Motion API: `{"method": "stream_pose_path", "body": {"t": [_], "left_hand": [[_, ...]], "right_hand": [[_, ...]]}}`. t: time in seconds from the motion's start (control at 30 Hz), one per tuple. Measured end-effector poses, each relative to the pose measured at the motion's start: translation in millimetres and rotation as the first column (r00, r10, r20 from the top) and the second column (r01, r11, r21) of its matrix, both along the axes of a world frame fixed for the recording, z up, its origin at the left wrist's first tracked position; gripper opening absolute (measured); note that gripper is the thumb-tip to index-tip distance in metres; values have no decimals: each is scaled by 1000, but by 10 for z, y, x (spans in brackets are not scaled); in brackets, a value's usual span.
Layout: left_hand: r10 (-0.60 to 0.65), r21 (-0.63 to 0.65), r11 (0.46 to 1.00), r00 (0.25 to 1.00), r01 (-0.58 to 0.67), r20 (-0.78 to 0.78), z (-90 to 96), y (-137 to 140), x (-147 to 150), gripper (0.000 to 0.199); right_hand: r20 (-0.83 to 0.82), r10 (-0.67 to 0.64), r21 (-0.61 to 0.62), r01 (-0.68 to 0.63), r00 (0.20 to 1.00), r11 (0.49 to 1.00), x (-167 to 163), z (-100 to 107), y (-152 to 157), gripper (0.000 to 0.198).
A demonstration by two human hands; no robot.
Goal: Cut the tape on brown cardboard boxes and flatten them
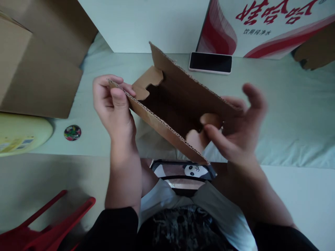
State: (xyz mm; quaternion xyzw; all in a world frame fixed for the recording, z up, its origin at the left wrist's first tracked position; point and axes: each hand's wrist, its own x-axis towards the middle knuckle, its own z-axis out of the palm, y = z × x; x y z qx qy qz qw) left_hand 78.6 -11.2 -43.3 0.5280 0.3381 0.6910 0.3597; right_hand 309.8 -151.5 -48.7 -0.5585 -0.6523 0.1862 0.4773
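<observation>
"Box (187, 89): 1, tilted, mouth up, above the sheet (288, 111). And the grips?"

"Left hand (115, 104) pinches the near flap (167, 130). Right hand (235, 129), fingers spread, is at the opposite end, thumb by 1 of 2 tabs (195, 137); whether it grips, I cannot tell."

"Nearby?"

"1 phone (210, 63) beyond, 1 disc (72, 132) at left."

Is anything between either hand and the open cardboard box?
Nothing visible: the left hand grips the near panel of the cardboard box, and the right hand is at its other end, thumb by the small flap.
</observation>
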Motion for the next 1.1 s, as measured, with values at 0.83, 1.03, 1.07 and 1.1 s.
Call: {"method": "stream_pose_path", "body": {"t": [0.83, 1.03, 1.07, 1.1], "left_hand": [[37, 215, 974, 876, 76, -481, -302, 192, -314, 30], [155, -132, 973, 960, -189, -231, -424, 422, -559, 20], [165, -159, 967, 965, -198, -202, -441, 442, -606, 22], [158, -167, 967, 966, -194, -204, -459, 452, -647, 26]], "right_hand": [[-210, 352, -186, -390, 912, 902, 161, 147, 39, 58], [-385, 291, -319, -422, 876, 849, 184, -184, 110, 69], [-377, 310, -320, -437, 873, 841, 142, -233, 126, 70], [-368, 337, -303, -455, 866, 837, 88, -272, 138, 72]]}}
